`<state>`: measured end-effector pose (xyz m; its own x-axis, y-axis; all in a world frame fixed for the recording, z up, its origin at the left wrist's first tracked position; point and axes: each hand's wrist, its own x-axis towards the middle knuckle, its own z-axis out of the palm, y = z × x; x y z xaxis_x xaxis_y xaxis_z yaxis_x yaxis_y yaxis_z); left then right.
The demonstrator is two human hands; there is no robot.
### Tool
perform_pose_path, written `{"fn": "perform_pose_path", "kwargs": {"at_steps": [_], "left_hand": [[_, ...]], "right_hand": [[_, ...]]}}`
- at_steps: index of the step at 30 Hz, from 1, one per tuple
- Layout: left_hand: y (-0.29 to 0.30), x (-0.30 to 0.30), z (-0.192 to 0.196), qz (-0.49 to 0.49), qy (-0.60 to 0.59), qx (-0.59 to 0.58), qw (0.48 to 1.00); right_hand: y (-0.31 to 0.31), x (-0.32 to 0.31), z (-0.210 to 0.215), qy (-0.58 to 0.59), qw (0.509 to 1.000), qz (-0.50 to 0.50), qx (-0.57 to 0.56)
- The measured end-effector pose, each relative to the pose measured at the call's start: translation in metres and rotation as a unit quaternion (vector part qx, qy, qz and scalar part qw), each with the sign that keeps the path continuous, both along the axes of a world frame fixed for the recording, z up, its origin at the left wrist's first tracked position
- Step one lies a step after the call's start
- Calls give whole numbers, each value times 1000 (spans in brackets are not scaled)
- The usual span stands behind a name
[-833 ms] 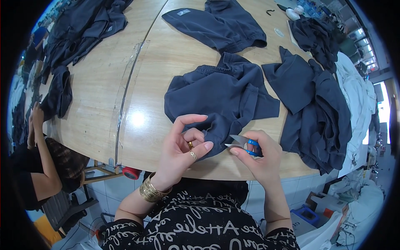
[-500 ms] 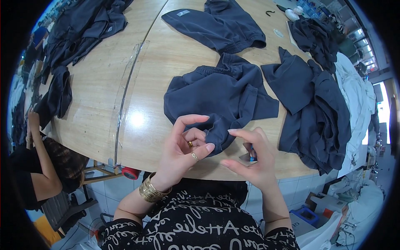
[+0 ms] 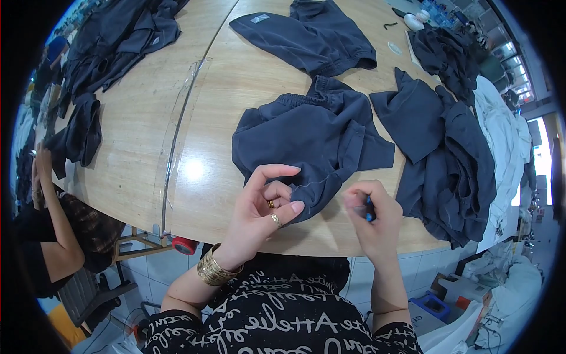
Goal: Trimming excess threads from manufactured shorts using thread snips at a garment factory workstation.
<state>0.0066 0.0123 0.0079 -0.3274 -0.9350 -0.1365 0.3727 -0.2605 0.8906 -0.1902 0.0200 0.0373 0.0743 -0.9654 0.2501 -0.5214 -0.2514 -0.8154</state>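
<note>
1. Bright, fairly even light overall.
2. Round white glare on the table [image 3: 203,127].
3. Slight blur softens the right hand [image 3: 380,218].
4. Edges bend strongly toward dark, rounded corners.

Gathered fabric garment [image 3: 295,133] at the left hand [image 3: 253,206] is just plain dark navy, small snips [image 3: 369,217] in the right hand [image 3: 380,224] show bright blue, wooden tabletop [image 3: 206,135] under both's pale tan woodgrain, short-sleeved top [image 3: 283,310] below them's black with whitish script print.

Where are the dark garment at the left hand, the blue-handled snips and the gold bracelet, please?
Dark garment [image 3: 295,133]: head view, middle of its fabric.
Blue-handled snips [image 3: 369,217]: head view, blue handle, partly hidden.
Gold bracelet [image 3: 217,268]: head view, its band.
</note>
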Motion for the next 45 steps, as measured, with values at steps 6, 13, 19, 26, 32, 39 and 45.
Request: {"fn": "perform_pose_path", "kwargs": {"at_steps": [6, 13, 19, 26, 32, 39, 45], "left_hand": [[-2, -2, 1, 10, 45, 52, 998], [-1, -4, 1, 19, 62, 61, 996], [1, -4, -1, 24, 57, 55, 997], [2, -5, -2, 21, 49, 43, 998], [3, -6, -1, 27, 50, 45, 997], [2, -4, 1, 24, 42, 40, 998], [1, -5, -1, 37, 62, 48, 996]], "right_hand": [[8, 3, 0, 131, 988, 36, -76], [9, 3, -8, 232, 957, 31, -170], [8, 3, -7, 243, 953, 25, -182], [8, 3, -8, 240, 952, 25, -187], [7, 4, -8, 239, 952, 26, -191], [7, 2, -6, 234, 955, 22, -184], [7, 0, -8, 210, 962, 17, -172]]}}
